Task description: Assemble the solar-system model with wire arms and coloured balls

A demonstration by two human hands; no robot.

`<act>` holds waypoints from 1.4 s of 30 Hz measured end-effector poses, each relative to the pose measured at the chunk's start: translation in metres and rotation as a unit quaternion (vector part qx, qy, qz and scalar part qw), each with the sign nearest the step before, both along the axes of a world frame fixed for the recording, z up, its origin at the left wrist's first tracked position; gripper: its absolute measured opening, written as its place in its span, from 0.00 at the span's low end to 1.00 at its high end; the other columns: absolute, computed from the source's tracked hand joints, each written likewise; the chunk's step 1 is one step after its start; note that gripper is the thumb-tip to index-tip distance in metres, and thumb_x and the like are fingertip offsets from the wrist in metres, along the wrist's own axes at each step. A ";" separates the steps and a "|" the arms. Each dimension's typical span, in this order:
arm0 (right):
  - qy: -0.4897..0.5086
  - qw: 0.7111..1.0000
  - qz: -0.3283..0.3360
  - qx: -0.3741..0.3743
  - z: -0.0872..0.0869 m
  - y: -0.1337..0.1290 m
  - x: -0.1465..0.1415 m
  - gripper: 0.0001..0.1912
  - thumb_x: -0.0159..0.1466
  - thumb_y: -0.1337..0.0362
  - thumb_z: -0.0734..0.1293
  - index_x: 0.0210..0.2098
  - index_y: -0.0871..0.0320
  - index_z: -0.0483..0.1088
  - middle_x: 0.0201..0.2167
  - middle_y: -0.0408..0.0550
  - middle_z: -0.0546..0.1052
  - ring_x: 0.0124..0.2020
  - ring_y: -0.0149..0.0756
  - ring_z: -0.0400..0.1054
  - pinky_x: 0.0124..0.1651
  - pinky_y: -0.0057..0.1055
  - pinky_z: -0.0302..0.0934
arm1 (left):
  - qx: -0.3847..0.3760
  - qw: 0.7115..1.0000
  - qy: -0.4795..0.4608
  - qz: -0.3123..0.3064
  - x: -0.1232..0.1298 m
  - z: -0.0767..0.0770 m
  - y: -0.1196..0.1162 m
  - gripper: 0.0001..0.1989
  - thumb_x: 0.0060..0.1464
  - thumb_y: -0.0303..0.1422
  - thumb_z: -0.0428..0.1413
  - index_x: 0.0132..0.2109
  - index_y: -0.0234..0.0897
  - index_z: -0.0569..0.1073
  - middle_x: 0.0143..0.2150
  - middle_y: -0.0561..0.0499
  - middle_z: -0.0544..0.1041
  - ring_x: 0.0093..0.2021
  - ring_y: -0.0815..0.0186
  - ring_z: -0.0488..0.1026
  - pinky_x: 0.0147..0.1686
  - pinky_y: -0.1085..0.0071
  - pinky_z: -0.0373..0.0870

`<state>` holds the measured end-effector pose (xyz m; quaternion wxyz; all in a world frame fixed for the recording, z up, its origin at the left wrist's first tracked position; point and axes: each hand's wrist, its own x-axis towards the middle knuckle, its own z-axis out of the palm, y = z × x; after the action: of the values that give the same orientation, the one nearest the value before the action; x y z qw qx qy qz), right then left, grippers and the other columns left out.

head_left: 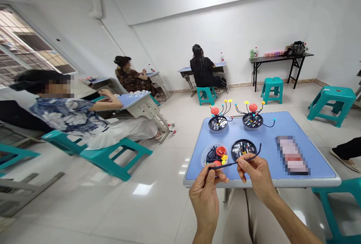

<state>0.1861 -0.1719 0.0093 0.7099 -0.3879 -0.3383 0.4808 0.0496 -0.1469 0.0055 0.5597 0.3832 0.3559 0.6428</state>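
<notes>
My left hand (204, 206) and my right hand (255, 176) both hold a thin black curved wire rod (235, 161) above the near edge of the blue table (270, 131). The left hand grips one end, and the right thumb and fingers pinch it further along. Just beyond the left hand lies a clear round tray (213, 155) of loose black rods with red and yellow pieces. Next to it sits a round black base (243, 150). Further back stand two assembled models (217, 118) (253, 116), each with a red ball and coloured-tipped wire arms. A pixelated flat package (291, 155) lies at the right.
A seated person (67, 116) works at a desk close on my left, and others sit at desks further back. Teal stools (272, 90) stand around the floor. A black side table (279, 58) with bottles and a bag stands by the back wall. Someone's foot (345, 157) shows at right.
</notes>
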 end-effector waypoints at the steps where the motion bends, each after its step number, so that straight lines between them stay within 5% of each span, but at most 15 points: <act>1: -0.001 1.000 0.001 0.000 0.000 0.000 0.000 0.13 0.59 0.57 0.72 0.28 0.60 0.72 0.18 0.41 0.70 0.19 0.27 0.63 0.19 0.24 0.58 | 0.000 1.000 0.000 -0.001 0.000 0.000 0.000 0.13 0.46 0.38 0.66 0.37 0.34 0.80 0.25 0.51 0.76 0.26 0.66 0.75 0.27 0.69 0.77; 18: -0.032 0.999 -0.026 -0.022 -0.002 0.001 0.013 0.12 0.55 0.57 0.74 0.26 0.61 0.76 0.17 0.44 0.73 0.17 0.30 0.66 0.17 0.26 0.64 | -0.011 0.995 0.089 0.038 0.017 -0.007 -0.005 0.14 0.50 0.40 0.62 0.39 0.33 0.79 0.25 0.52 0.78 0.24 0.65 0.76 0.28 0.67 0.77; 32: -0.005 0.998 -0.044 -0.046 -0.007 0.005 0.015 0.15 0.51 0.55 0.76 0.24 0.62 0.75 0.16 0.43 0.72 0.16 0.31 0.65 0.16 0.28 0.62 | 0.006 0.994 0.106 0.006 0.020 -0.020 0.001 0.13 0.51 0.40 0.61 0.39 0.36 0.78 0.27 0.53 0.78 0.23 0.65 0.75 0.28 0.68 0.74; 38: 0.045 0.996 -0.071 -0.036 -0.016 0.007 0.031 0.14 0.53 0.55 0.75 0.28 0.61 0.75 0.21 0.42 0.72 0.20 0.29 0.64 0.21 0.26 0.61 | 0.022 0.988 0.139 -0.060 0.046 -0.030 0.001 0.14 0.54 0.40 0.59 0.40 0.34 0.78 0.24 0.53 0.74 0.23 0.68 0.72 0.24 0.71 0.71; 42: 0.034 0.995 -0.073 -0.054 -0.024 0.013 0.045 0.16 0.50 0.57 0.77 0.31 0.61 0.75 0.23 0.43 0.73 0.24 0.30 0.65 0.24 0.27 0.63 | 0.091 0.967 0.232 -0.048 0.070 -0.031 0.014 0.11 0.54 0.38 0.58 0.40 0.36 0.80 0.31 0.50 0.76 0.26 0.68 0.71 0.27 0.72 0.71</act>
<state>0.2311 -0.1587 -0.0150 0.7324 -0.4327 -0.2578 0.4582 0.1194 -0.1333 -0.0254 0.4552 0.5878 0.3972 0.5381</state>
